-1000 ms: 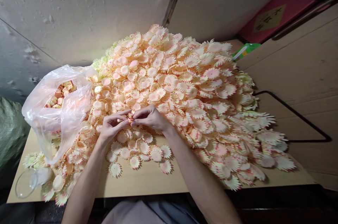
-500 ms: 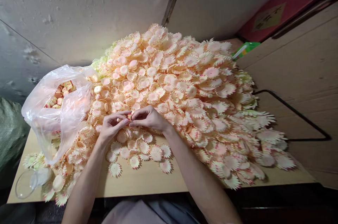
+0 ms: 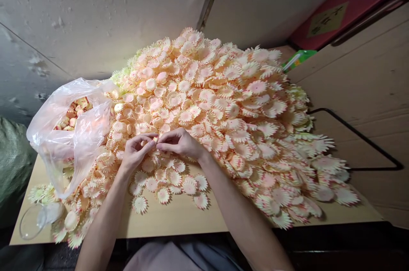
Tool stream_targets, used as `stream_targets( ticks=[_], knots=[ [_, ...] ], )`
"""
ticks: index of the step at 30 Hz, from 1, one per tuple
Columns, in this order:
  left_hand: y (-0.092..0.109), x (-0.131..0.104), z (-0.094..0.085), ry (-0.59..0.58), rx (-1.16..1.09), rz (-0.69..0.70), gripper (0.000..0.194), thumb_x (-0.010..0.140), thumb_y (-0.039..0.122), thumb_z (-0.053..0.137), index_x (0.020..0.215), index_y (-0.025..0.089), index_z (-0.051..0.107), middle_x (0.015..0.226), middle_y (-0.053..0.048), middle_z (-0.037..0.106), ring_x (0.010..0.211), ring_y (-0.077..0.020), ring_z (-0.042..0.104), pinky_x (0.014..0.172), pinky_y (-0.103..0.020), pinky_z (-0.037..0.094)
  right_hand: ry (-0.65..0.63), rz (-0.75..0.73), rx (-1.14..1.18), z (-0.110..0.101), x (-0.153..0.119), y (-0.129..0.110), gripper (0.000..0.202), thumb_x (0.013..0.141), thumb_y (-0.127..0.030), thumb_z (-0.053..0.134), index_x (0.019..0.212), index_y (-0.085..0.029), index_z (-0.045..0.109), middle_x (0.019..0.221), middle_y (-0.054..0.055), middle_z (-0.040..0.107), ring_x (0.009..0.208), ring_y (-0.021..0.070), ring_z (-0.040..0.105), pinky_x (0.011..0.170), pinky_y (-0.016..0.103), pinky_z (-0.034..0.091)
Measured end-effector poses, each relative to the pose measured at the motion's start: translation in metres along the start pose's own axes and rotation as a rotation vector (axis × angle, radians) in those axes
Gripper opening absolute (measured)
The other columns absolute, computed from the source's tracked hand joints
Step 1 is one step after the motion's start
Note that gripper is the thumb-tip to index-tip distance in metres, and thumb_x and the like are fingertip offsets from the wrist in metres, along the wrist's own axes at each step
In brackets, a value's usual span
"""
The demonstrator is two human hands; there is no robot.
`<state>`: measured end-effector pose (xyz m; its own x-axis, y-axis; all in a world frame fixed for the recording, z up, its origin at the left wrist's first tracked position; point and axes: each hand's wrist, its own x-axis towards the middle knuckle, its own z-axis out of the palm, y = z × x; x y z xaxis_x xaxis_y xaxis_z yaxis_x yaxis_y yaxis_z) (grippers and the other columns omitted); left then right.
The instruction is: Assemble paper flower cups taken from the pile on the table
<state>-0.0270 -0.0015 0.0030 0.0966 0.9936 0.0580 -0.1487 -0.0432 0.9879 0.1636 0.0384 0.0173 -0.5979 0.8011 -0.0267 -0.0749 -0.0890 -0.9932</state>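
A small cream and red flower piece [image 3: 155,139] sits between the fingertips of both hands. My left hand [image 3: 138,150] is closed, its thumb and fingers pinching the piece. From the right, my right hand [image 3: 179,143] meets it, thumb and index finger pinched together at the piece's edge. Beyond and beneath the hands rises a big heap of pale pink and cream petal discs [image 3: 204,92] with jagged red-tipped edges. Several loose discs [image 3: 188,185] lie flat on the table between my forearms.
A plastic bag [image 3: 91,134] of small rolled buds [image 3: 76,111] stands at the left. Near the front left corner of the wooden table [image 3: 172,224] is a clear round container [image 3: 33,221]. Cardboard [image 3: 361,92] and a black metal bar [image 3: 358,134] border the right.
My fingertips have drawn closer together around the piece, and less of its red edge shows. Both hands stay in nearly the same place.
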Motion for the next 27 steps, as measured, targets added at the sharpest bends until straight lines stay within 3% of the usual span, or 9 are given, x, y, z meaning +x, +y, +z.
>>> stream_targets(
  ticks=[6,10,14,18,21,25,26,27],
  knots=[
    [-0.001,0.004,0.0,0.089,-0.241,-0.036,0.024,0.081,0.038,0.072,0.077,0.016,0.065,0.112,-0.005,0.063,0.066,-0.0049,0.05,0.057,-0.016,0.044,-0.075,-0.107,0.217,-0.005,-0.007,-0.003,0.02,0.075,-0.029,0.08,0.068,-0.014,0.068,0.063,0.001,0.062,0.058,0.01,0.055,0.056,0.023,0.044],
    [-0.002,0.001,0.008,0.028,-0.279,-0.082,0.022,0.082,0.037,0.072,0.083,0.016,0.066,0.106,-0.004,0.06,0.066,-0.0056,0.047,0.057,-0.016,0.045,-0.211,-0.167,0.36,-0.009,-0.009,0.004,0.022,0.071,-0.026,0.082,0.063,-0.014,0.065,0.062,0.0,0.062,0.057,0.0091,0.056,0.057,0.021,0.044],
    [-0.005,-0.003,0.015,-0.026,-0.27,-0.08,0.022,0.085,0.038,0.068,0.085,0.016,0.066,0.099,-0.002,0.058,0.061,-0.0042,0.043,0.053,-0.014,0.043,-0.354,-0.168,0.422,-0.012,-0.009,0.012,0.03,0.065,-0.033,0.084,0.059,-0.014,0.061,0.06,0.001,0.064,0.051,0.0102,0.056,0.051,0.021,0.044],
    [-0.007,-0.006,0.019,0.007,-0.307,-0.106,0.025,0.084,0.041,0.069,0.087,0.016,0.065,0.096,-0.001,0.059,0.056,-0.0028,0.04,0.057,-0.017,0.05,-0.305,-0.182,0.512,-0.01,-0.007,0.013,0.034,0.063,-0.033,0.084,0.054,-0.015,0.056,0.053,0.0,0.061,0.043,0.0083,0.051,0.045,0.018,0.04],
    [-0.006,-0.005,0.02,0.029,-0.368,-0.132,0.028,0.08,0.042,0.073,0.085,0.016,0.062,0.099,-0.002,0.061,0.062,-0.0047,0.051,0.062,-0.021,0.055,-0.347,-0.248,0.601,-0.008,-0.002,0.015,0.031,0.065,-0.029,0.081,0.053,-0.016,0.055,0.049,-0.001,0.06,0.04,0.0081,0.05,0.043,0.017,0.04],
    [-0.002,0.002,0.013,0.128,-0.491,-0.112,0.038,0.075,0.048,0.076,0.085,0.019,0.053,0.084,-0.002,0.065,0.073,-0.0134,0.066,0.054,-0.019,0.051,-0.721,-0.443,0.726,-0.013,-0.001,0.021,0.035,0.07,-0.034,0.077,0.047,-0.018,0.056,0.038,-0.001,0.055,0.033,0.0095,0.049,0.037,0.017,0.04],
    [-0.001,0.004,0.01,0.172,-0.506,-0.09,0.039,0.074,0.048,0.077,0.084,0.02,0.052,0.082,-0.002,0.066,0.075,-0.0151,0.068,0.054,-0.019,0.051,-0.726,-0.481,0.734,-0.016,-0.001,0.021,0.038,0.07,-0.036,0.077,0.045,-0.019,0.054,0.034,-0.001,0.051,0.03,0.0089,0.046,0.034,0.017,0.037],
    [0.0,0.007,0.007,0.218,-0.51,-0.068,0.04,0.072,0.046,0.079,0.082,0.02,0.051,0.081,-0.001,0.066,0.079,-0.0161,0.07,0.059,-0.021,0.053,-0.634,-0.486,0.728,-0.018,-0.002,0.02,0.041,0.071,-0.037,0.078,0.044,-0.02,0.052,0.031,-0.003,0.048,0.027,0.0076,0.041,0.031,0.016,0.034]
  ],
)
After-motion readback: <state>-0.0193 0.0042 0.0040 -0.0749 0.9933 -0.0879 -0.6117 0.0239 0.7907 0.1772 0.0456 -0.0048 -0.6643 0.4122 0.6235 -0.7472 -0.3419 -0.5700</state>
